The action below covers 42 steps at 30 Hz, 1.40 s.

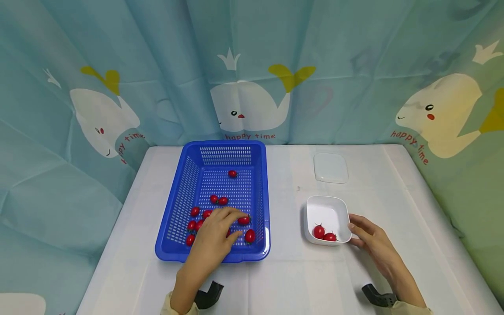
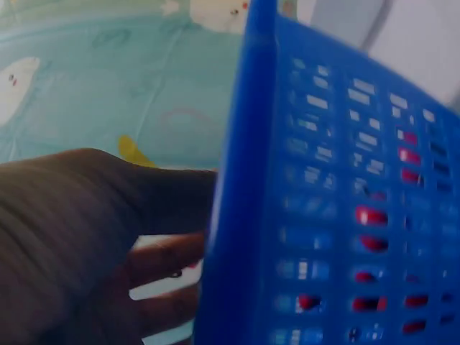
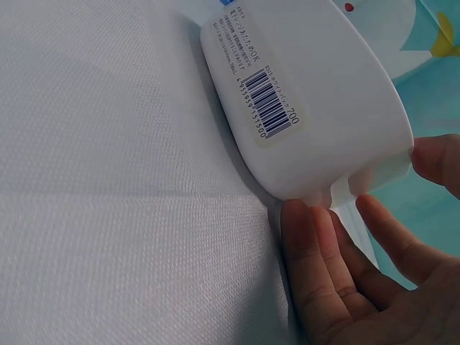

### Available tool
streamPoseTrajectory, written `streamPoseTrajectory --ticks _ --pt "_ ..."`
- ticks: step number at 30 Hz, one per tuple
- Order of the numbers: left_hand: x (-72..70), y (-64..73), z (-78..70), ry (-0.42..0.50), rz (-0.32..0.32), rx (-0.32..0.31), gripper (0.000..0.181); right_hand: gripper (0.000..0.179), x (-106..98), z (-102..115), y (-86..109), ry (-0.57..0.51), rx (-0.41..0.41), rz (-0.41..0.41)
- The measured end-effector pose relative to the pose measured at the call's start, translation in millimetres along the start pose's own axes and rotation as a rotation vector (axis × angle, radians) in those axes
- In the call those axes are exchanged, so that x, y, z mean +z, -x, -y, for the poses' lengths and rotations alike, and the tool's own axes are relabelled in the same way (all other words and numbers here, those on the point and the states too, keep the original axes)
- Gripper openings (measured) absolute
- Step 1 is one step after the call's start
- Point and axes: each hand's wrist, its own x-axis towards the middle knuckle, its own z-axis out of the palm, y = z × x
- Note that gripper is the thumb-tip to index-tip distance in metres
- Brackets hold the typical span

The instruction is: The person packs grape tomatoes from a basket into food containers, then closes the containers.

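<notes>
In the head view my left hand (image 1: 215,234) is over the near part of a blue plastic basket (image 1: 267,205), thumb and fingers apart. Its fingertips are right at a cherry tomato (image 1: 244,219), and another cherry tomato (image 1: 250,236) lies beside the thumb. Basket mesh blocks the fingertips in the left wrist view. My right hand (image 1: 372,240) holds a white plastic container (image 1: 328,211) by its right side, thumb at the rim and fingers against the outer wall (image 3: 338,108). Inside that container sit two tomatoes (image 1: 319,231) at the near end.
Several more tomatoes (image 1: 195,211) lie in the basket, mostly near its left front, with a single tomato (image 1: 232,173) toward the back. A clear lid (image 1: 331,168) rests behind the container. Whale-printed curtains (image 1: 252,35) border the white table (image 1: 287,280) at the back and sides.
</notes>
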Motion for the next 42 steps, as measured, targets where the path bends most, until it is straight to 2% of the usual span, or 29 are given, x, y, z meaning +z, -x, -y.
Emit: streamPoseTrajectory --ticks 6,11,18,27,35,42 --pt "0.0 -4.2 11.6 -0.119 0.036 -0.026 0.047 0.062 -0.3 -0.1 0.0 -0.019 -0.003 0.005" --pt "3.1 -7.8 17.9 -0.162 0.068 -0.047 0.046 0.058 -0.9 -0.4 0.1 -0.045 -0.018 0.016" --pt "5.4 -11.1 23.2 -0.203 0.122 -0.075 0.045 0.059 -0.7 -0.6 0.4 -0.035 -0.022 0.015" --pt "5.6 -13.8 26.6 -0.204 0.213 -0.129 0.044 0.058 -2.1 -0.9 0.3 -0.046 -0.029 0.024" --pt "9.5 -19.2 31.7 -0.257 0.257 -0.171 0.042 0.059 -2.1 -1.0 -0.2 -0.043 -0.026 0.021" --pt "10.0 -21.0 32.0 -0.272 0.288 -0.181 0.041 0.063 -1.5 -1.0 -0.3 -0.012 -0.008 0.019"
